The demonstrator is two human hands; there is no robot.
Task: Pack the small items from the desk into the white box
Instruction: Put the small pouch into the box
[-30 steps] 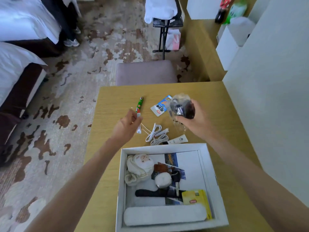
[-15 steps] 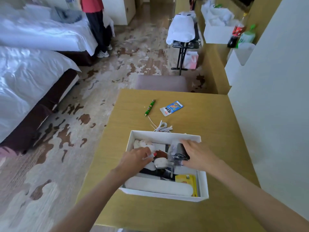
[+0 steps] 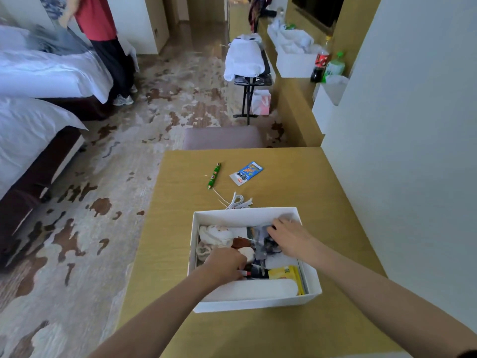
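The white box (image 3: 245,215) sits on the wooden desk (image 3: 296,182), holding a white plush toy (image 3: 214,236), a yellow packet (image 3: 284,273), a long white case (image 3: 258,289) and other small items. My left hand (image 3: 227,264) is inside the box, fingers curled down over a small white tube with a red end (image 3: 245,273). Flat over a clear bag with a dark item (image 3: 268,244) lies my right hand (image 3: 290,236), at the box's far right. On the desk beyond the box lie a green pen (image 3: 214,175), a blue packet (image 3: 246,173) and a white cable (image 3: 238,201).
A padded stool (image 3: 222,137) stands at the desk's far edge. The wall (image 3: 400,151) runs along the right side. Beds (image 3: 31,120) are at the left, with a person in a red top (image 3: 100,29) beside them. A folding rack (image 3: 247,63) stands further back.
Both hands came back from the desk into the box. My right hand lowered the clear bag inside and flattened over it. My left hand moved deeper toward the box's near side.
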